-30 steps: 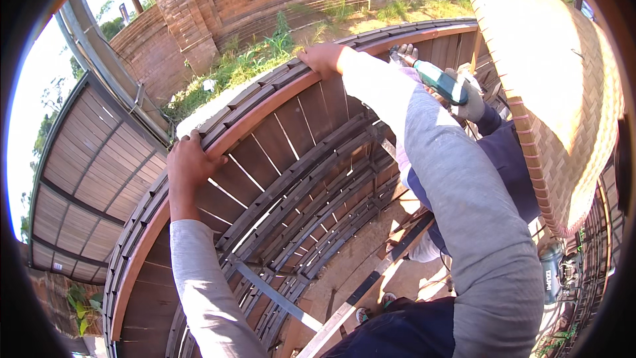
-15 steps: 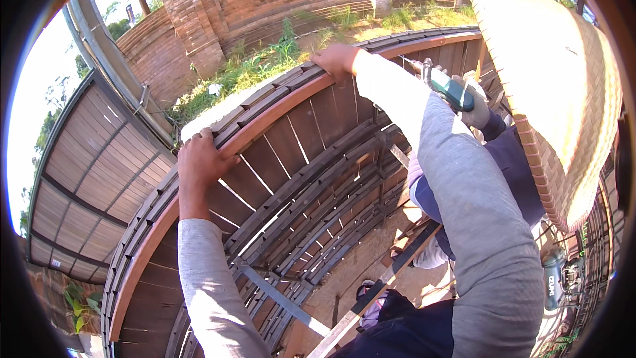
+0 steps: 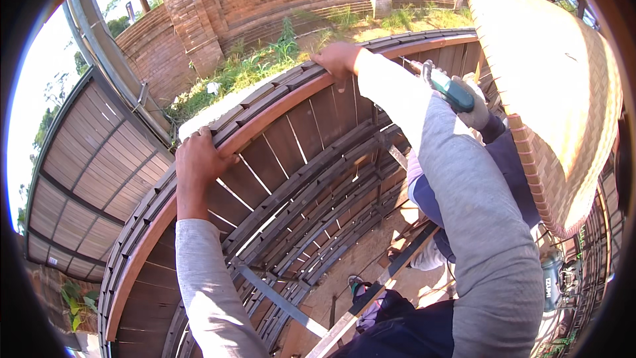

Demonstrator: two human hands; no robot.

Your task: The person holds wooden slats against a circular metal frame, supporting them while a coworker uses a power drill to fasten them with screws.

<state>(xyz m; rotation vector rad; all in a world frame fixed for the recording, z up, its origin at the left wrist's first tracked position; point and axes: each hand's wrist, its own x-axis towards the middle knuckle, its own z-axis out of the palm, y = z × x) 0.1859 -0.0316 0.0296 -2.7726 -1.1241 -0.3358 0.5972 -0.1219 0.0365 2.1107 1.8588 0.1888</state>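
A reddish-brown wooden strip bends along the inner top edge of a large curved wall of dark wooden slats. My left hand is wrapped over this edge at the left, thumb on the inner side. Farther along to the right, my right hand grips the same edge, its fingers over the outer side. Close to my right forearm, another person's gloved hand holds a green power drill. Its bit points left, towards the strip.
The co-worker's wide woven hat fills the upper right. Grey metal bars cross inside the curve. A slatted panel stands at left, and a brick wall lies beyond the grass. A teal machine sits at lower right.
Both hands keep their places on the edge. The view shifts very slightly, and the co-worker's hat and drill move only a little.
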